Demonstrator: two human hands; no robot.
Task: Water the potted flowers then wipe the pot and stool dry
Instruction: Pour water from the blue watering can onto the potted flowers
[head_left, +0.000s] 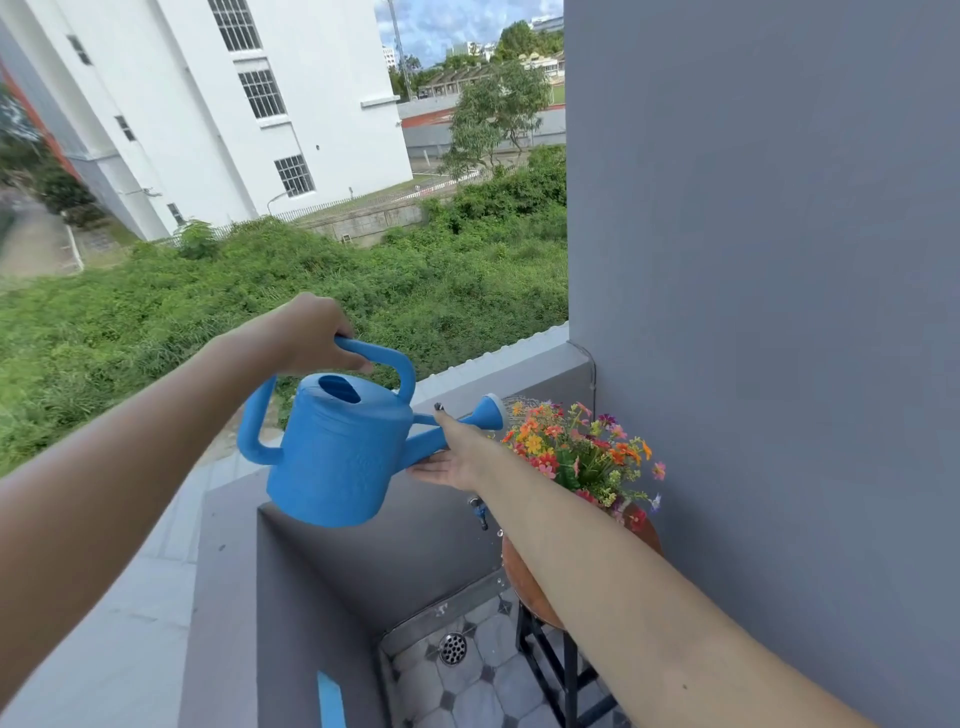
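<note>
The left hand (311, 332) is closed around the top handle of the blue watering can (337, 452), holding it in the air above the grey ledge (228, 519). The right hand (457, 452) is flat and open, palm cupped under the spout (452, 431), supporting it without gripping. The spout's rose (493, 410) points toward the potted flowers (576, 452), and fine water spray is visible just above the blooms. The flowers stand on a round brown stool (524, 577) with black legs, beside the grey wall (753, 260). A floor drain (452, 648) sits in the tiled floor below.
</note>
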